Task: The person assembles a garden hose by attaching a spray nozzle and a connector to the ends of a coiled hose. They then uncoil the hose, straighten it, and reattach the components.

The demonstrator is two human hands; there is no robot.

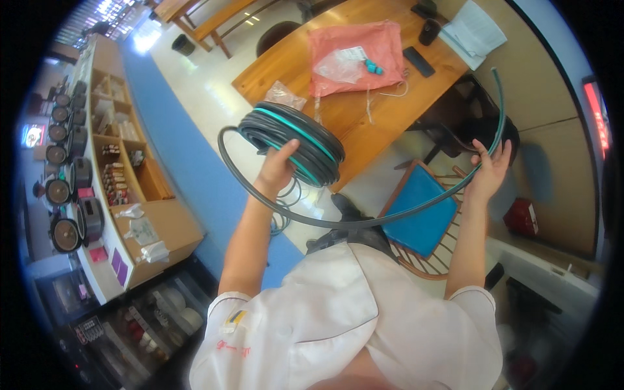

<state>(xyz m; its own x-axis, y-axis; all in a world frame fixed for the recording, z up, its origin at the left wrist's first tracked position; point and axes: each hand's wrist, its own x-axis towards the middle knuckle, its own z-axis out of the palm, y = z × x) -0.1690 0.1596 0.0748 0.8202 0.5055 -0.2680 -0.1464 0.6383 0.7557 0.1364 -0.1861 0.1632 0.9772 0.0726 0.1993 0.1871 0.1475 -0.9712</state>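
Note:
A coiled black garden hose with a teal stripe hangs up in front of me at the table's near left. My left hand grips the coil's near side, with the thumb laid over its turns. From the coil one length of hose swings down in a wide arc across my waist to the right. There it passes through my right hand, whose fingers are loosely bent around it, and its free end points upward beyond the hand. Several thin greenish loops show below the coil, partly hidden by my left forearm.
A wooden table carries a pink bag, small teal fittings, clear plastic packaging, a dark phone and papers. A blue-seated chair stands close on the right. Shelving lines the left.

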